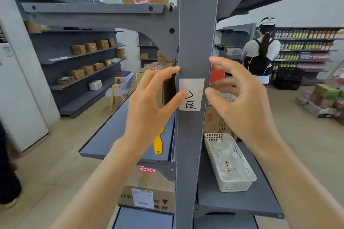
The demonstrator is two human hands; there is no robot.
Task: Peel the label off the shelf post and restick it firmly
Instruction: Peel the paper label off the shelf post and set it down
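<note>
One label [191, 94] lies flat on one shelf post [195, 24]; two hands flank it, fingers [163, 74] spread.

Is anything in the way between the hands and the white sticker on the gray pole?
Nothing visible is. The label lies flat on the front of the shelf post. The left hand has its thumb on the label's left edge, and the right hand has its thumb just off the right edge.
</note>
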